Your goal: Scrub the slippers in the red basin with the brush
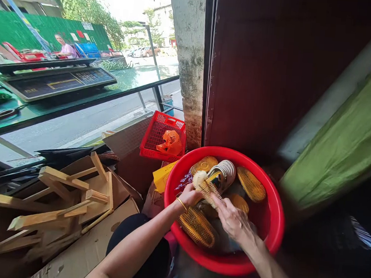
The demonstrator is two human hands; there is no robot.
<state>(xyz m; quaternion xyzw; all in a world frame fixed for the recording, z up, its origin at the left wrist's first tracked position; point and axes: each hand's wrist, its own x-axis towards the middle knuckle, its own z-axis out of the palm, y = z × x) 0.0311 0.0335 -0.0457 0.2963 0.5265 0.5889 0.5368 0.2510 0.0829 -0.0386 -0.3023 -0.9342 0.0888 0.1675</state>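
Note:
A red plastic basin (279,230) holds water and several shoes. Over its middle, my right hand (233,220) grips a scrub brush (211,193) with pale bristles, its index finger stretched along the brush. My left hand (190,196), with a yellow bracelet at the wrist, is closed beside the bristles on what looks like a shoe, mostly hidden by brush and hands. Behind the brush lies a white ridged shoe (228,169). Yellow-brown soles face up: one sole (204,163) at the back, another sole (252,184) at right, a third sole (197,229) in front.
A red crate (145,146) with an orange plastic bag (171,143) stands behind the basin. Wooden stools (63,198) lie on cardboard (78,254) to the left. A scale (59,81) sits on the glass counter. Green cloth (341,137) hangs at right. A person (65,49) is outside.

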